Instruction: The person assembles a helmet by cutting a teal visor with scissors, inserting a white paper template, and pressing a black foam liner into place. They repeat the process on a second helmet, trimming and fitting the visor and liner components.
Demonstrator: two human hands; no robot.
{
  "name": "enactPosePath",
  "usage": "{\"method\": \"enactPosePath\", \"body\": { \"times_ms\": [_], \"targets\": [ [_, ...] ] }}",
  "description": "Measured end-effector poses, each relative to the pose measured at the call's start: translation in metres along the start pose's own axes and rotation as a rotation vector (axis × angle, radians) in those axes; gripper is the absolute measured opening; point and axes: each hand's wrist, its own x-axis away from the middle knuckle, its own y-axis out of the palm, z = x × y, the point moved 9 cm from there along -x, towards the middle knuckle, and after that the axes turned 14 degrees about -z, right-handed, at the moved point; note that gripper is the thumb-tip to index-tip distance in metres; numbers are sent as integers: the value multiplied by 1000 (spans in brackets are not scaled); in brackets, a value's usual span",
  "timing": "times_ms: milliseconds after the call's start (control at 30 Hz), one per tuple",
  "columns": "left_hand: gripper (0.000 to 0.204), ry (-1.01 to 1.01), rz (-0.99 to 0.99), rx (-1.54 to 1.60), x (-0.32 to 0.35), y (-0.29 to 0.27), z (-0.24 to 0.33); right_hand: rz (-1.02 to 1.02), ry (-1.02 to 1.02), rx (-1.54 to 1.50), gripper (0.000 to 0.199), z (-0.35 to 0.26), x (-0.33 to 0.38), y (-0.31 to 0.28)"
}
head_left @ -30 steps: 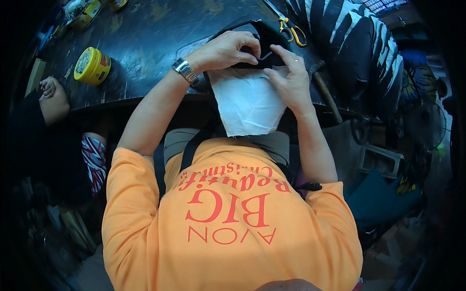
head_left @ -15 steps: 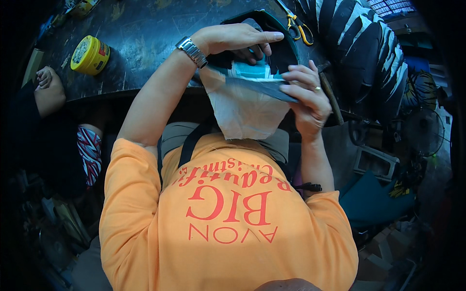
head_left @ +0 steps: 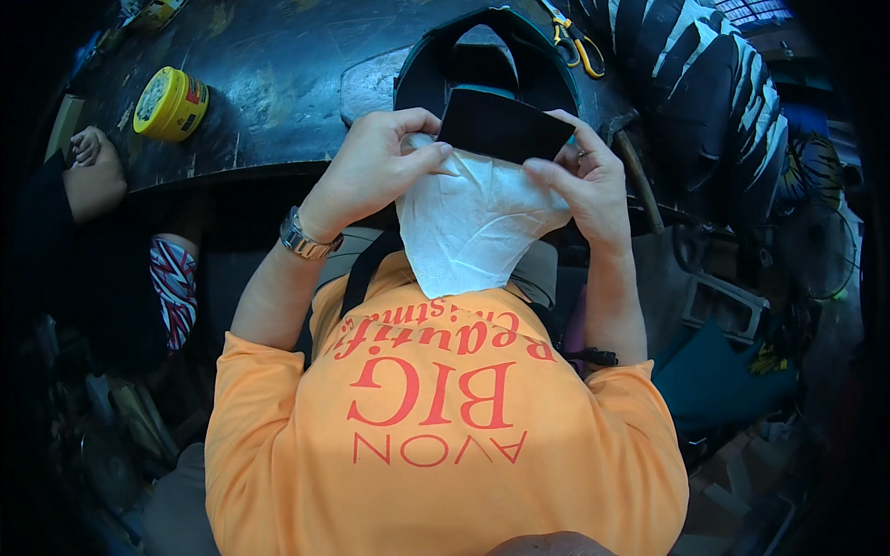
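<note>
A black, gently curved panel is stretched between my two hands at the table's near edge. White cloth hangs from its lower edge toward my lap. My left hand is closed on the panel's left end, thumb over the cloth's top edge. At the other end my right hand pinches the panel's lower right corner, with the thumb in front. Just beyond stands a hollow black piece with a dark green edge, curving round behind the panel; whether they are joined is hidden.
Orange-and-black scissors lie at the far right of the dark table. A yellow tub stands at left, near another person's hand. A wooden handle and a black-and-white striped bundle are at right.
My left hand has come out of the hollow piece, back toward me, and onto the panel's left end. The panel has tipped up to show its black face, and the cloth has spread out.
</note>
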Motion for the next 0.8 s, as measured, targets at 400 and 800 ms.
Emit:
{"method": "enactPosePath", "body": {
  "times_ms": [400, 800],
  "targets": [
    [46, 306, 382, -362, 35, 17, 30, 57, -183, 361, 13, -19, 24, 9],
    [19, 195, 234, -885, -16, 15, 45, -34, -227, 1198, 25, -43, -31, 36]
  ]
}}
